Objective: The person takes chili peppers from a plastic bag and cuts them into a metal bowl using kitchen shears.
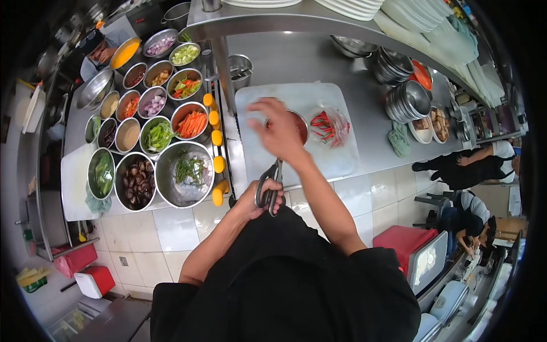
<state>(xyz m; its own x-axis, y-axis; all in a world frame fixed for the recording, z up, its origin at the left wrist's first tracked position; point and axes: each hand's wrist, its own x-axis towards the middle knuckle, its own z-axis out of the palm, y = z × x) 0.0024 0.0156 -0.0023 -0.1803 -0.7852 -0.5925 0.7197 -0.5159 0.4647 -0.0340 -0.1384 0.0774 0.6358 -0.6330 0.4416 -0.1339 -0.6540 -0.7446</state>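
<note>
My left hand (259,199) is closed around the dark handles of a pair of scissors (265,192), held near the front edge of the counter. The blades point up and away, partly behind my right wrist. My right hand (280,134), blurred by motion, is over the white cutting board (265,162) with its fingers stretched out and apart; nothing shows in it. Partly under that hand stands a metal bowl (305,126) with something red inside. Beside the bowl lies a clear plastic bag (342,122) with red chillies (322,129) in and around it.
Metal containers of cut vegetables, including carrots (191,123) and mushrooms (138,179), crowd the left. Yellow-capped bottles (219,164) line the gap. Stacked metal bowls (411,100) and a green cloth (399,138) sit right. A shelf (273,23) overhangs the counter. Other people stand farther off.
</note>
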